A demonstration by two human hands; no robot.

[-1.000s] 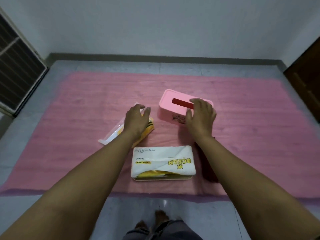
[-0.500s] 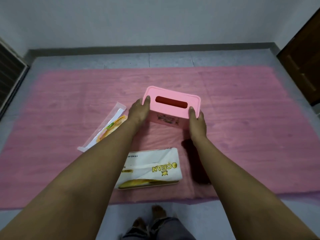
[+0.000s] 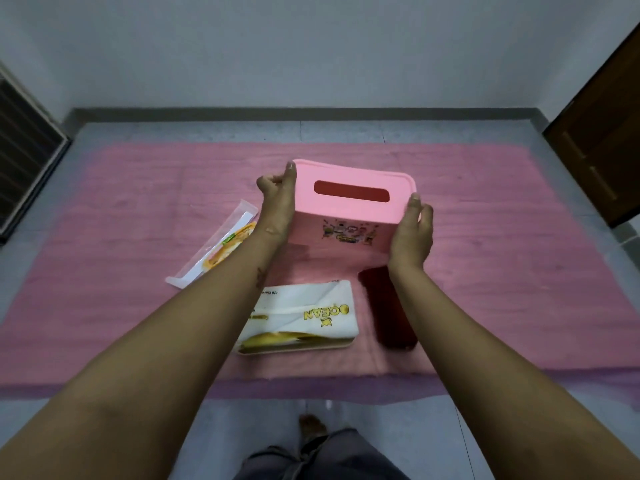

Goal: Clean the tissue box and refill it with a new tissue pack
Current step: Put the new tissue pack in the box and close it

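A pink tissue box (image 3: 349, 216) with a slot in its top is held up above the pink mat, tilted toward me. My left hand (image 3: 277, 206) grips its left end and my right hand (image 3: 412, 237) grips its right end. Below it, a white and yellow tissue pack (image 3: 304, 315) lies on a pale tray-like base on the mat. A dark red cloth (image 3: 388, 306) lies to the right of the pack. An empty flattened tissue wrapper (image 3: 218, 251) lies on the mat to the left.
The pink mat (image 3: 502, 258) covers a grey floor. A dark wooden door (image 3: 602, 161) stands at the right and a dark grille (image 3: 24, 161) at the left. My feet and trouser legs (image 3: 322, 448) show at the bottom edge.
My left hand left the wrapper and took the box's left end. Both hands have lifted the box off the mat and toward me.
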